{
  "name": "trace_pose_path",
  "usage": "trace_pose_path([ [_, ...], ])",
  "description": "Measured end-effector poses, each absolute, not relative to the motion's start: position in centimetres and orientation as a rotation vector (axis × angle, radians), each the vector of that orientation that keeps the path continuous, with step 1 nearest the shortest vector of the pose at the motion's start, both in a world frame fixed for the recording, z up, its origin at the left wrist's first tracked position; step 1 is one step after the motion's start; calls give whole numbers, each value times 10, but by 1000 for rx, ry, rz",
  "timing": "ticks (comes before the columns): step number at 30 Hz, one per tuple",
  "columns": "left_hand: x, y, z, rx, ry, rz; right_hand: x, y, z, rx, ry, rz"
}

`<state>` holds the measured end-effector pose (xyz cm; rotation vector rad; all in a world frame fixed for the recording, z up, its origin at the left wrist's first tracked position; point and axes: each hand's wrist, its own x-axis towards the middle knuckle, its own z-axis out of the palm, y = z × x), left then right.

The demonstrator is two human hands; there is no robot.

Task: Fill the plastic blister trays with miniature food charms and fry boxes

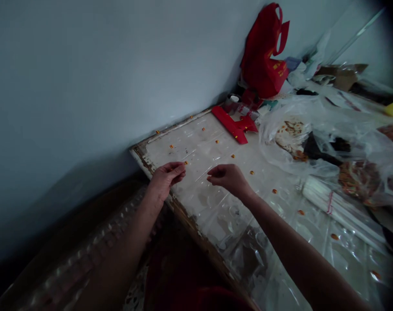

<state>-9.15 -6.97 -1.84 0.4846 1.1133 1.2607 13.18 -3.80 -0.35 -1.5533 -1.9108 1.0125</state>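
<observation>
Over the near left part of the table, my left hand (169,173) is closed in a pinch, its fingertips beside a small orange-and-yellow piece (186,163). Whether anything sits between those fingers is too small to see. A short gap to the right, my right hand (229,178) is also pinched, thumb against fingers, and what it may hold cannot be made out. Beneath both hands lies clear, shiny plastic sheeting (212,211) with long creases. More small orange pieces, such as one piece (233,156), are spaced out in rows across it.
A red cut piece (230,125) lies near the wall, with a red bag (264,56) standing behind it. Clear plastic bags (290,134) with mixed contents crowd the right side. A banded bundle of white strips (332,203) lies there too. The table's worn wooden edge (190,224) faces me.
</observation>
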Motion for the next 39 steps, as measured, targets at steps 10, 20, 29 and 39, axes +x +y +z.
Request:
trace_pose_path([
  [10,-87,-87,-26,410,1052,1253,111,-59,-18,-1514,-2553,420],
  [20,-72,-88,-15,237,930,1171,123,-27,-16,-1533,-1928,1127],
  [29,-12,-95,-13,89,789,921,151,-90,17,-1079,-1857,763],
  [39,-4,-91,-24,497,854,954,188,-131,-10,-1803,-1507,1027],
])
